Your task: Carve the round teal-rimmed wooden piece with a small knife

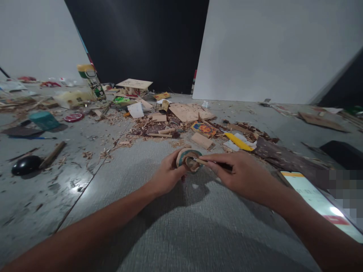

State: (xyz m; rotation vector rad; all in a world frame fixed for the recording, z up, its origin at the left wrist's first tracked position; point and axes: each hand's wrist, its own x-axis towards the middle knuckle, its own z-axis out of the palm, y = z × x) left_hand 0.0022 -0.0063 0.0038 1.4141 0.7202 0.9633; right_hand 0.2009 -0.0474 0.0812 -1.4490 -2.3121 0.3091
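Observation:
My left hand [169, 172] is wrapped around a small round wooden piece [181, 155], keeping it tilted above the grey floor. A teal band runs around its face, and a hollow shows in the middle. Between the fingertips of my right hand [235, 170] is a slim tool with a wooden handle [202, 161] and a short metal part. Its tip reaches into the hollow; whether it ends in bristles or a blade I cannot tell. Beyond the hands lies a flat wooden block [202, 140].
Wood shavings [136, 130] and scraps spread ahead. A yellow-handled cutter [239, 141] lies to the right, with a lit phone [314, 200] nearer me. At left are a black rounded object [27, 165], a wooden stick [53, 155] and a teal block [44, 121]. A tall can [92, 83] stands behind.

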